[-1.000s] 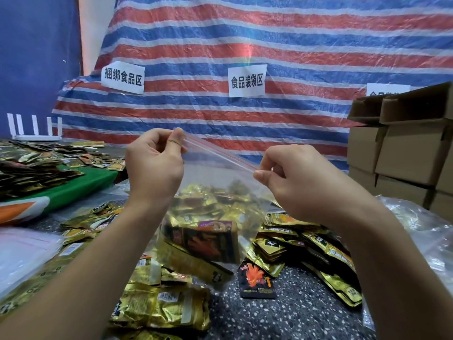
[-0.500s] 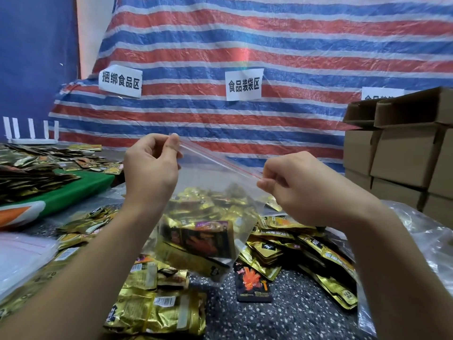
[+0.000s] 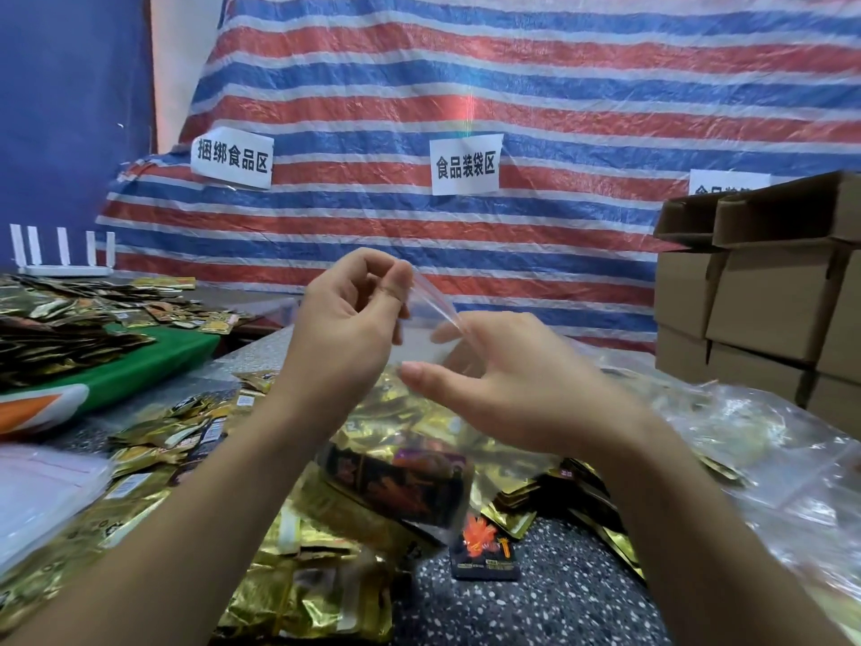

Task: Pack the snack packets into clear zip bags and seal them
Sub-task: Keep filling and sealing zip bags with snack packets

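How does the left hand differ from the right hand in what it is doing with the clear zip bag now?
The left hand pinches the top edge of the clear zip bag between thumb and forefinger, its fingers curled; the right hand has its fingers loosely spread, and whether they hold the bag is unclear. The left hand is higher, at the bag's left end; the right hand is lower, toward its right end. Both are bare and raised above the gold snack packets.

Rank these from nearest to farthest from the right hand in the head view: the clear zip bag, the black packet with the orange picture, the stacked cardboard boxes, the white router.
1. Clear zip bag: touching the right hand.
2. Black packet: on the table just below.
3. Cardboard boxes: stacked at the right edge.
4. White router: far left, at the back.
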`<state>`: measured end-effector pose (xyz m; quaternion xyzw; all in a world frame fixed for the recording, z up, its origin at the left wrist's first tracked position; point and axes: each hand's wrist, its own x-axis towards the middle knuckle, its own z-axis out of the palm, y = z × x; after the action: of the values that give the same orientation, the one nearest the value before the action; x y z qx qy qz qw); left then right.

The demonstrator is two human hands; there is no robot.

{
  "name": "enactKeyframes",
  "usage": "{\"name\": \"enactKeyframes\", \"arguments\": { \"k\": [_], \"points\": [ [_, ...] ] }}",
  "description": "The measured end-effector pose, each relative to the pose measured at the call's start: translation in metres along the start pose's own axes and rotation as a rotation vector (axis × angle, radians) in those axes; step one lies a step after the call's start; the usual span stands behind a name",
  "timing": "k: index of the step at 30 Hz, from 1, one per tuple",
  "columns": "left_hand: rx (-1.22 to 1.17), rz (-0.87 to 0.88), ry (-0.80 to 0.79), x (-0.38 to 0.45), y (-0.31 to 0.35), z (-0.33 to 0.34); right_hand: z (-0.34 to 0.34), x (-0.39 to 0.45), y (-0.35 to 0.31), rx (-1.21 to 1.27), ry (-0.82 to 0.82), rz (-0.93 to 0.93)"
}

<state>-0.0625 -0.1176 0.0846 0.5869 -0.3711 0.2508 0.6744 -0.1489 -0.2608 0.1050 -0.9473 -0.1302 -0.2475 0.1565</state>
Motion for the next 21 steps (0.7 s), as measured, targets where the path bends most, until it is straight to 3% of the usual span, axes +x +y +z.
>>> {"name": "enactKeyframes", "arguments": {
  "k": [3, 7, 10, 12, 17, 21],
  "points": [
    [-0.045, -0.014, -0.048, -0.006, 0.003, 0.01, 0.014, 0.005, -0.004, 0.04, -0.123, -0.004],
    [0.007, -0.083, -0.141, -0.013, -0.003, 0.022, 0.03, 0.009, 0.003, 0.064, -0.276, 0.135],
    [0.143, -0.085, -0.06, -0.012, -0.009, 0.022, 0.038, 0.014, 0.012, 0.251, -0.317, 0.229],
    [0.266, -0.032, 0.03, -0.01, -0.011, 0.017, 0.04, 0.02, 0.024, 0.444, -0.147, 0.343],
    [0.263, -0.023, 0.081, -0.008, -0.005, 0.011, 0.02, 0.027, 0.092, 1.088, 0.742, 0.759],
    [0.233, -0.039, -0.008, -0.01, -0.004, 0.014, 0.014, 0.017, 0.149, 1.371, 0.875, 0.879]
  ]
}}
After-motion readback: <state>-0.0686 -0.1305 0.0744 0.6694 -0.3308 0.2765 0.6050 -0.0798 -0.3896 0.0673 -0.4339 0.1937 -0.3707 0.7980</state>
